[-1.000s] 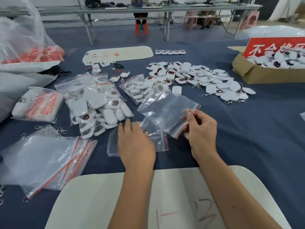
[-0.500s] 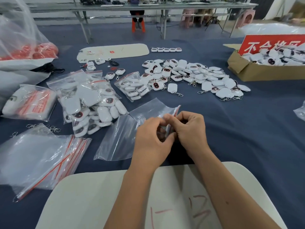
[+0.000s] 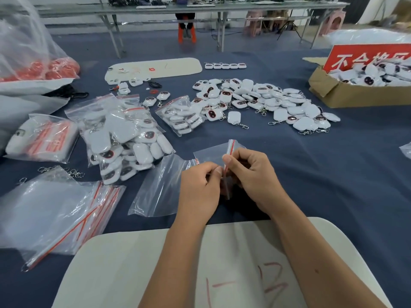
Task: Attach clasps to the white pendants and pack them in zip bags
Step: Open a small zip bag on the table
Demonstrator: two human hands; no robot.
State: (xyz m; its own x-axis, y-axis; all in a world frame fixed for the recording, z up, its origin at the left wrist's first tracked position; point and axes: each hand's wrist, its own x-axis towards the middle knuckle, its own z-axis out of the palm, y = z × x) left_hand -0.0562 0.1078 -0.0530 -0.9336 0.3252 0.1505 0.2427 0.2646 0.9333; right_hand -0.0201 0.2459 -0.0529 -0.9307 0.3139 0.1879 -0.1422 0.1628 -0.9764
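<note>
Both hands meet at the near middle of the blue cloth (image 3: 333, 174), fingers curled. The left hand (image 3: 198, 187) and the right hand (image 3: 253, 176) each pinch the red-striped mouth of an empty zip bag (image 3: 213, 153) between thumb and forefinger, the thumb tips almost touching; the bag stands on edge between them, clear and flat, with nothing inside it. Just left of the left hand a second empty bag (image 3: 160, 190) lies flat on the cloth.

Loose white pendants (image 3: 262, 98) with metal clasps form a heap further off, right of centre — some face up, showing a dark red oval. Two filled bags sit to the left: a large one (image 3: 124, 138) and a smaller one (image 3: 180, 116) touching the heap's left edge. A stack of unused zip bags (image 3: 55, 210) lies at the near left, and a cardboard box (image 3: 347, 94) of pendants at the far right. A white board (image 3: 124, 263) marked in red lies under the forearms. Bare cloth stretches to the right of the hands.
</note>
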